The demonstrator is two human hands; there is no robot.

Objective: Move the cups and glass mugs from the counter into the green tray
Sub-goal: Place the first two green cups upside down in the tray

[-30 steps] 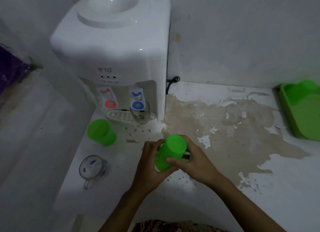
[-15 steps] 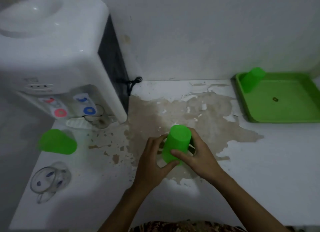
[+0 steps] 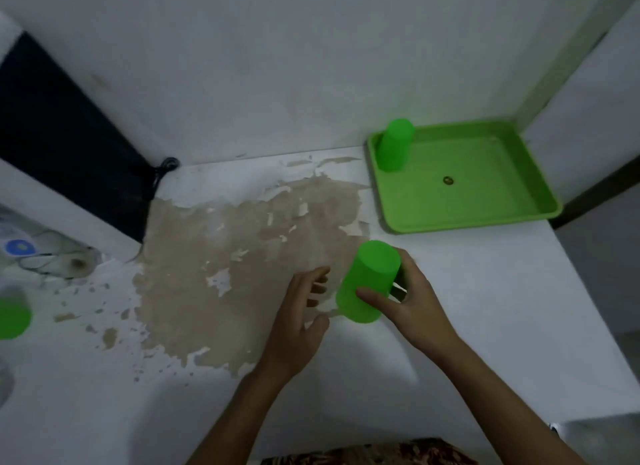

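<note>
Right hand [image 3: 410,300]: fingers curled round green cup [image 3: 369,282], thumb across its side; cup upside down, tilted, above bench [image 3: 485,291], short of green tray [image 3: 519,218]. Left hand [image 3: 299,317]: fingers spread, relaxed, grasping nothing, just beside cup. Second green cup [image 3: 394,145]: inverted, tray's far left corner. Third green cup [image 3: 12,317]: bench, far left edge, blurred. Water dispenser [image 3: 52,173]: left, partly visible.

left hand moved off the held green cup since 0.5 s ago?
Yes. The left hand has come off the green cup, now apart beside it; only the right hand holds it, nearer the green tray.
</note>
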